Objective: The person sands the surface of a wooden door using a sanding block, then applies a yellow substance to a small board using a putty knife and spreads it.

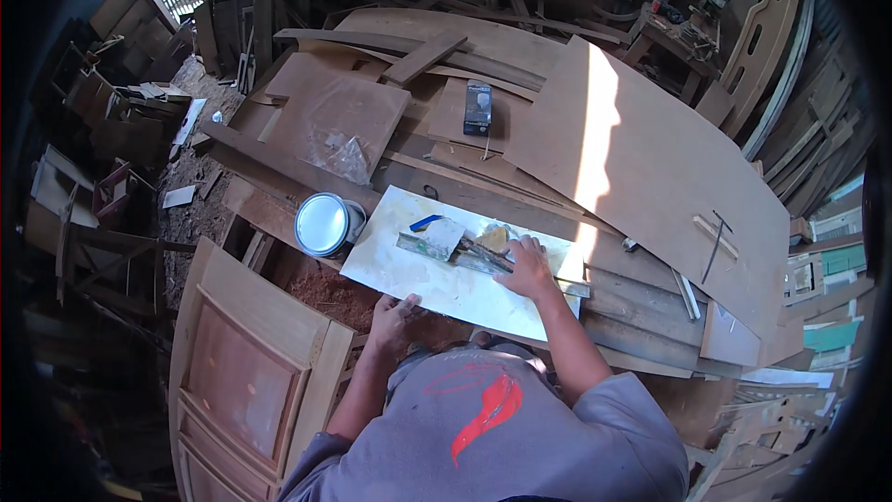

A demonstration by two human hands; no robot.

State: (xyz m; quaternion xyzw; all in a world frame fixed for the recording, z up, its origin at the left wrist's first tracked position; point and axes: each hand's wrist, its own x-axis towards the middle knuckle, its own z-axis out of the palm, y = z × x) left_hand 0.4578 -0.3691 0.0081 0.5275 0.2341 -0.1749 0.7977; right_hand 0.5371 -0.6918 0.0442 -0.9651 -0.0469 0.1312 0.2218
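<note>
A white board [437, 295], stained in places, lies slanted in front of me on the workbench. My left hand [396, 318] is at its near left edge, fingers closed on the rim. Over the board's right half, my right hand [528, 270] has its fingers curled down among several smeared strips [480, 258]; what they hold is hidden. Beside those fingers is a yellowish lump [494, 239]. To its left lie a small white sheet [443, 237] and a blue-edged piece [426, 223]. An open can [322, 224] with pale contents stands at the board's left.
Wooden sheets and planks [446, 56] cover the far bench, with a dark box [478, 109] and crumpled clear plastic [348, 160] on them. A large brown panel [650, 149] lies at right. A panelled wooden door [243, 376] leans at near left.
</note>
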